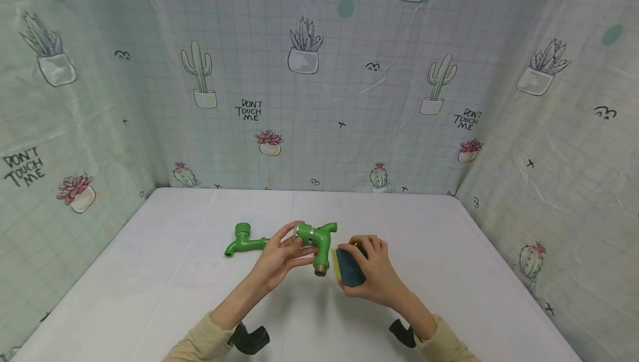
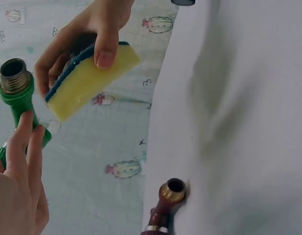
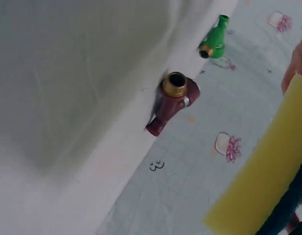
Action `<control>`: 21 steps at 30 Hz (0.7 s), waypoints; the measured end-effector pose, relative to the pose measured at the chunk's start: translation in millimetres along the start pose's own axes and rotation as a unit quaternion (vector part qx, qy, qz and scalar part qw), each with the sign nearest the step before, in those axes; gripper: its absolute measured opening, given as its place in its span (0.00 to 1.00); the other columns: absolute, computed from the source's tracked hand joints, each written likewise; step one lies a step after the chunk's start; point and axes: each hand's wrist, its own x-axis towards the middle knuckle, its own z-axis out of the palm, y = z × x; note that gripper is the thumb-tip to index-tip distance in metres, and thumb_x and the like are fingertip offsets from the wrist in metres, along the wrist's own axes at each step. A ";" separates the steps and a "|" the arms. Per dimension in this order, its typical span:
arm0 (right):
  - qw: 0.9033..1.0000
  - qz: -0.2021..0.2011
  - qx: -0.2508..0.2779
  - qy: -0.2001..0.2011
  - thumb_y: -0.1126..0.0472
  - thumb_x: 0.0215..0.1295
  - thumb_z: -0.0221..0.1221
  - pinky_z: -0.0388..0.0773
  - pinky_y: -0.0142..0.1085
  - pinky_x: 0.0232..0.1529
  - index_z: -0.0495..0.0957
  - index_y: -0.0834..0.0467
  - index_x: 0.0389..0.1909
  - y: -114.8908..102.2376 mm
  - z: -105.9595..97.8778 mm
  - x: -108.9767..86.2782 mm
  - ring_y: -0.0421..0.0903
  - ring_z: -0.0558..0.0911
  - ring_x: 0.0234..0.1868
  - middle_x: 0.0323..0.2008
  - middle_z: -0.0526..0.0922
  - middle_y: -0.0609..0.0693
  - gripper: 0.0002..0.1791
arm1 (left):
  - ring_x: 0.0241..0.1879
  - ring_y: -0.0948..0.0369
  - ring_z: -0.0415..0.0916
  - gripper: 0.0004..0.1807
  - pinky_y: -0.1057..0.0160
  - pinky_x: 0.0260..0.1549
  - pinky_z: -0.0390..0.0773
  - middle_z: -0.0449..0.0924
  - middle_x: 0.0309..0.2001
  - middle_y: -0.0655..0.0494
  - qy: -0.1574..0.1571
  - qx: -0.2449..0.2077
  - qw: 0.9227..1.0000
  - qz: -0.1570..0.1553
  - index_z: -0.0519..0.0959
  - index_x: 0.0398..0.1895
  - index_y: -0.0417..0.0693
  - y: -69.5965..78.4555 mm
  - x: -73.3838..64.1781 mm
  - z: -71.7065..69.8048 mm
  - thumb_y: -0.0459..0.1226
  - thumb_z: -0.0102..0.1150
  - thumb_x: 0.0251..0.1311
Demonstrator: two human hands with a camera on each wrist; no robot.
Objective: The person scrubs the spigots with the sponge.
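My left hand (image 1: 279, 259) holds a green faucet (image 1: 322, 240) up over the table, thumb and fingers at its ribbed knob and body. The faucet's threaded brass end points down in the head view. Close to its right, my right hand (image 1: 380, 274) grips a sponge (image 1: 351, 268) with a dark blue scouring side and a yellow side. The yellow side (image 2: 94, 88) faces the faucet, with a small gap between them. Behind the left hand, a second green faucet (image 1: 243, 244) lies on the table.
A dark red faucet (image 3: 169, 105) with a brass threaded end lies on the white table (image 1: 120, 273), seen in both wrist views. Black curved pieces (image 1: 251, 341) show beside the sleeves. Cactus-printed cloth (image 1: 344, 90) surrounds the table's back and sides.
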 end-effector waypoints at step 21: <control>0.976 0.158 0.146 0.013 0.55 0.40 0.67 0.59 0.34 0.35 0.68 0.49 0.54 -20.2 -6.7 0.6 0.41 0.62 0.44 0.46 0.69 0.46 0.34 | 0.33 0.61 0.78 0.17 0.45 0.39 0.78 0.65 0.40 0.48 0.058 0.040 0.993 0.095 0.67 0.33 0.48 2.5 -1.3 6.6 0.20 0.57 0.46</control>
